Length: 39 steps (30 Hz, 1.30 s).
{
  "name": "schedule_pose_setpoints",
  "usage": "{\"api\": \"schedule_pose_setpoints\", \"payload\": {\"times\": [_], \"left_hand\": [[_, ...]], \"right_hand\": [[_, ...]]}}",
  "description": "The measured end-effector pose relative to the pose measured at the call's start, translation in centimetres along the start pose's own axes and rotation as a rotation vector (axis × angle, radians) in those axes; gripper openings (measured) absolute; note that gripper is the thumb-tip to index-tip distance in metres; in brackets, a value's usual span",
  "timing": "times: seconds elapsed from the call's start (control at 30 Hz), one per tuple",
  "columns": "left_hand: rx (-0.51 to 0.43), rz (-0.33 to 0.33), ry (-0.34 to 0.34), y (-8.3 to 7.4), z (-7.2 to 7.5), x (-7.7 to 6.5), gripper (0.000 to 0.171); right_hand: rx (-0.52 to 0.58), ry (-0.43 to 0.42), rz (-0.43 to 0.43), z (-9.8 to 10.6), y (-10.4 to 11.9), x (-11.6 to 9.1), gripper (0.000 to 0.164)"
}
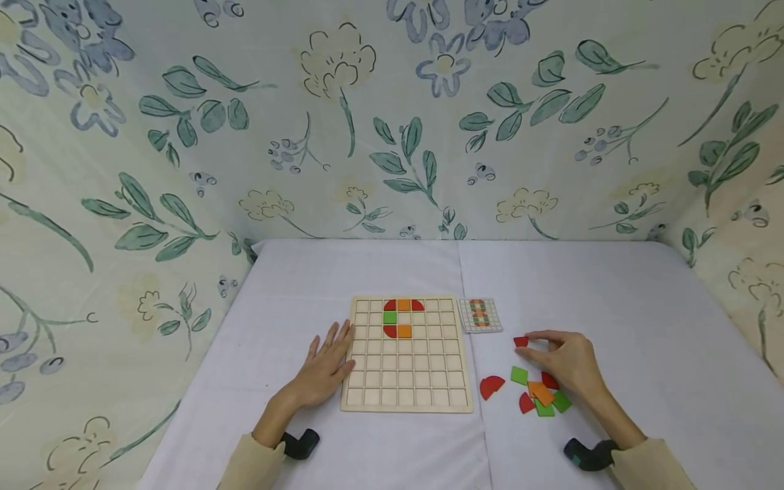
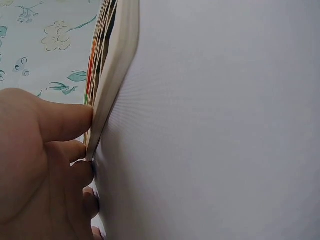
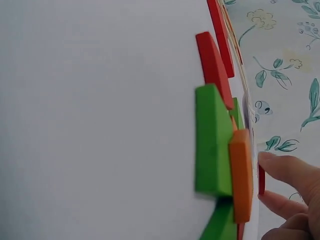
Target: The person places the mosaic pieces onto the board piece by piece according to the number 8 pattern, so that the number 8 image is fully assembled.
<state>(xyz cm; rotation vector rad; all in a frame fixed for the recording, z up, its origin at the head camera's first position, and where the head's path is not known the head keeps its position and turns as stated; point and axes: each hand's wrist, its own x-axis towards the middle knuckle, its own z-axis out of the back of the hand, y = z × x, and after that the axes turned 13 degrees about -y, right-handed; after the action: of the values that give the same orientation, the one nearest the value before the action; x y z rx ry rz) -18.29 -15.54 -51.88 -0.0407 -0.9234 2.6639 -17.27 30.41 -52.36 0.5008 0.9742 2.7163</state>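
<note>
My right hand [image 1: 569, 359] pinches a small red tile [image 1: 520, 341] between thumb and fingertip, to the right of the wooden grid board [image 1: 407, 400]. In the right wrist view that red tile [image 3: 261, 175] shows edge-on between the fingers. My left hand [image 1: 323, 367] lies with fingers stretched along the board's left edge, thumb and fingertips right at the rim. Upper cells of the board hold red rounded-corner tiles [image 1: 390, 331], orange squares [image 1: 404, 331] and a green square [image 1: 390, 318].
A small pattern card [image 1: 495, 320] lies against the board's upper right side. Loose red pieces [image 1: 491, 388], green squares [image 1: 519, 375] and orange pieces [image 1: 542, 393] are scattered below my right hand, some overlapping. White cloth covers the table [image 1: 306, 272]; a floral curtain [image 1: 380, 82] hangs behind.
</note>
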Motion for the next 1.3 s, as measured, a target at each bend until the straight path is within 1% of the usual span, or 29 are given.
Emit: {"api": "schedule_pose_setpoints", "payload": {"times": [0.07,0.13,0.23,0.33,0.47,0.53,0.63,0.7,0.83,0.9,1.0,1.03,1.13,1.23,1.3], "left_hand": [[0.007,0.001,0.006,0.0,0.0,0.0,0.065],[0.000,-0.006,-0.002,0.1,-0.1,0.0,0.064],[-0.013,-0.023,-0.024,0.2,-0.2,-0.1,0.063],[-0.006,-0.021,-0.022,0.3,-0.3,-0.1,0.064],[-0.003,-0.010,-0.012,0.2,-0.2,-0.1,0.065],[0.011,-0.012,-0.011,0.2,-0.2,0.0,0.065],[0.001,-0.026,-0.024,0.3,-0.2,0.0,0.064],[0.011,-0.028,-0.019,0.3,-0.2,0.0,0.064],[0.033,-0.008,0.013,0.3,-0.1,0.1,0.065],[0.046,0.000,0.027,0.3,-0.1,0.1,0.065],[0.044,-0.004,0.019,0.4,-0.2,0.1,0.065],[0.028,-0.010,0.009,0.5,-0.2,0.1,0.064],[0.015,-0.018,-0.005,0.4,-0.2,0.0,0.064],[0.021,-0.009,0.009,0.4,-0.1,0.1,0.065],[0.045,0.002,0.026,0.3,0.0,0.2,0.065]], "right_hand": [[-0.001,0.005,0.004,0.0,0.5,0.1,0.041],[0.008,0.011,0.011,0.0,1.3,0.3,0.041],[0.031,0.028,0.021,-0.1,2.9,0.7,0.042],[0.054,0.050,0.045,-0.5,4.7,1.1,0.042],[0.099,0.094,0.079,-1.6,6.7,1.6,0.042],[0.134,0.121,0.086,-2.3,7.6,1.9,0.042],[0.181,0.157,0.090,-3.5,8.8,2.2,0.040],[0.186,0.174,0.103,-4.3,9.7,2.3,0.038],[0.165,0.199,0.139,-5.8,11.2,2.4,0.035],[0.162,0.214,0.142,-6.5,11.9,2.3,0.035],[0.188,0.238,0.128,-7.4,12.8,2.2,0.034],[0.193,0.244,0.124,-7.7,13.0,2.1,0.034],[0.193,0.243,0.124,-8.3,13.7,1.9,0.033],[0.161,0.228,0.137,-8.7,14.2,1.7,0.033],[0.148,0.226,0.144,-8.9,14.5,1.5,0.033]]}}
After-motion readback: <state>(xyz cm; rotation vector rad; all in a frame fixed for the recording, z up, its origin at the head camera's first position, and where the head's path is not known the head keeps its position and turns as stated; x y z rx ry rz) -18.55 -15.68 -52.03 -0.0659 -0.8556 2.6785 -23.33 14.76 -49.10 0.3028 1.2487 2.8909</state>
